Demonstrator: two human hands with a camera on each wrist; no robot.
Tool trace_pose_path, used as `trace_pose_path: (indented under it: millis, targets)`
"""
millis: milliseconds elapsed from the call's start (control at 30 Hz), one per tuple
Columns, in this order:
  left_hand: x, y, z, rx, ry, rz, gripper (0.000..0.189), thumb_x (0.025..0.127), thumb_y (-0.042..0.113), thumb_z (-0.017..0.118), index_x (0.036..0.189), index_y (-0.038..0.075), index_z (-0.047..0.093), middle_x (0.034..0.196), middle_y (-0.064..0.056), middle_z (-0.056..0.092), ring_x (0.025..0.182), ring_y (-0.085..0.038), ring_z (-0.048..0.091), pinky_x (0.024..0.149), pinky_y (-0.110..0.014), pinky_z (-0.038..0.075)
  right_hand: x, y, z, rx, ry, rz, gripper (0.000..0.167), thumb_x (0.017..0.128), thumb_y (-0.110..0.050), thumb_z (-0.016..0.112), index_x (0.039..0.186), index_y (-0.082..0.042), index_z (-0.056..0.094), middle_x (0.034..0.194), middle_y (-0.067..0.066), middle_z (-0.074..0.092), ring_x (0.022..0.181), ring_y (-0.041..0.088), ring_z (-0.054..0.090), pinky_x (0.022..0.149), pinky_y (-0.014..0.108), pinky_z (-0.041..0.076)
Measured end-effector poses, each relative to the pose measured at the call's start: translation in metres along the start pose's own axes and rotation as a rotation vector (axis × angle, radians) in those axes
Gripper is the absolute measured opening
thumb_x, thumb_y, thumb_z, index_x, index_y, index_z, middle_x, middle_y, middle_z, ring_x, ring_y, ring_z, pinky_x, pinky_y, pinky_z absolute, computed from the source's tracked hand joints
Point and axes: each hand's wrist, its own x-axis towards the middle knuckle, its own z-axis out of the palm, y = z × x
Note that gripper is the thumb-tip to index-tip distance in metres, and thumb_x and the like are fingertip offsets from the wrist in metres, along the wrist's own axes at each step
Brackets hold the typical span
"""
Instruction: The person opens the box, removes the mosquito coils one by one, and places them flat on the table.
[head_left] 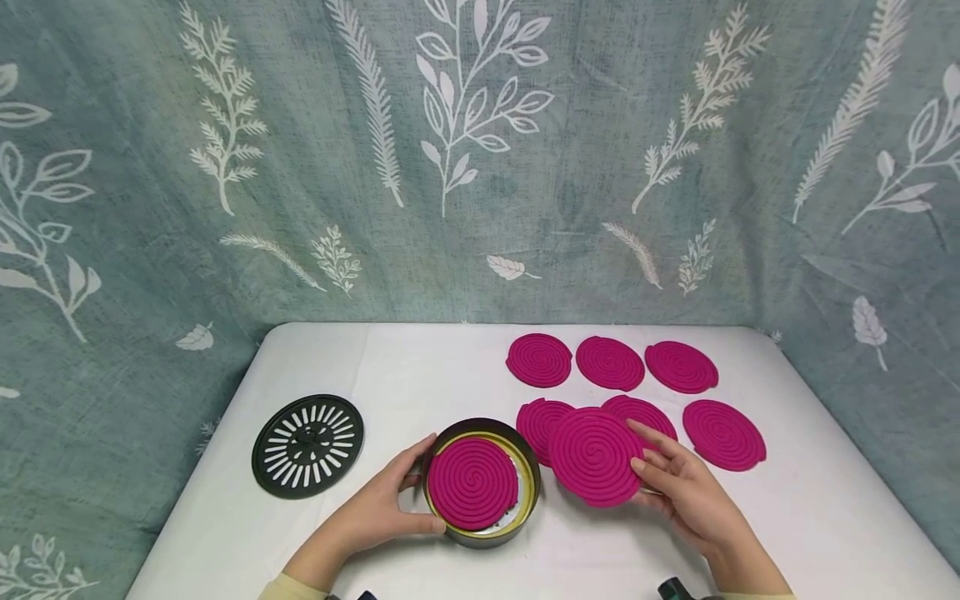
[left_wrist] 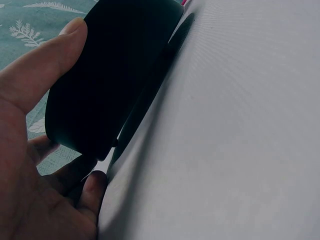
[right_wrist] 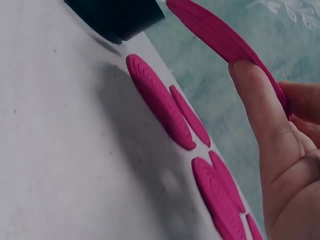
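My left hand holds a round dark tin by its left side, thumb at the front and fingers behind. Inside the tin, against its yellowish inner wall, lies a pink mosquito coil. The left wrist view shows the tin's dark side between thumb and fingers. Just right of the tin, my right hand pinches another mosquito coil by its right edge. This coil is raised above the table and tilted, as the right wrist view shows with the held coil. It partly hides two coils behind it.
More pink coils lie flat on the white table: a back row with a coil, and a nearer row with a coil at right. A black slotted lid lies at left. A patterned curtain hangs behind the table.
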Motion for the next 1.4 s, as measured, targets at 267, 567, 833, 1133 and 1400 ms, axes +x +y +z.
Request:
trace_pose_path:
  millis: [267, 567, 833, 1133, 1400]
  targets:
    - [0.0, -0.001, -0.001, -0.016, -0.002, -0.012, 0.115, 0.065, 0.046, 0.091, 0.157, 0.029, 0.025, 0.157, 0.003, 0.031, 0.136, -0.019, 0.04, 0.111, -0.041, 0.039, 0.0, 0.009, -0.006, -0.034, 0.042, 0.062, 0.067, 0.098, -0.006, 0.06, 0.155, -0.005, 0.024, 0.102, 0.012, 0.065, 0.084, 0.02, 0.07, 0.076, 0.04, 0.06]
    - [-0.001, -0.002, -0.001, -0.011, -0.009, -0.009, 0.114, 0.066, 0.046, 0.091, 0.157, 0.029, 0.025, 0.157, 0.002, 0.031, 0.135, -0.019, 0.042, 0.111, -0.041, 0.039, 0.0, 0.023, -0.013, 0.003, -0.09, 0.122, 0.062, 0.1, -0.004, 0.055, 0.154, -0.004, 0.024, 0.111, 0.015, 0.064, 0.087, 0.023, 0.07, 0.078, 0.044, 0.059]
    - [0.0, -0.001, -0.002, 0.004, -0.007, 0.006, 0.115, 0.065, 0.048, 0.09, 0.157, 0.027, 0.026, 0.157, 0.003, 0.032, 0.136, -0.017, 0.04, 0.111, -0.039, 0.039, 0.0, 0.029, -0.013, 0.003, -0.213, 0.196, 0.062, 0.1, -0.004, 0.054, 0.154, -0.002, 0.023, 0.127, 0.022, 0.059, 0.101, 0.034, 0.067, 0.082, 0.053, 0.056]
    - [0.0, 0.001, -0.001, -0.005, -0.011, -0.006, 0.114, 0.066, 0.047, 0.09, 0.157, 0.028, 0.025, 0.157, 0.003, 0.031, 0.137, -0.017, 0.039, 0.111, -0.039, 0.038, -0.002, 0.029, -0.012, -0.053, -0.291, 0.279, 0.058, 0.099, -0.005, 0.056, 0.152, -0.002, 0.033, 0.122, 0.03, 0.059, 0.098, 0.039, 0.068, 0.078, 0.052, 0.057]
    - [0.0, 0.0, -0.001, -0.011, -0.006, -0.001, 0.113, 0.066, 0.046, 0.09, 0.157, 0.027, 0.026, 0.157, 0.003, 0.032, 0.138, -0.018, 0.038, 0.111, -0.038, 0.038, -0.002, 0.031, -0.008, -0.042, -0.297, 0.297, 0.061, 0.098, -0.004, 0.056, 0.153, -0.001, 0.028, 0.126, 0.028, 0.059, 0.1, 0.04, 0.067, 0.08, 0.051, 0.057]
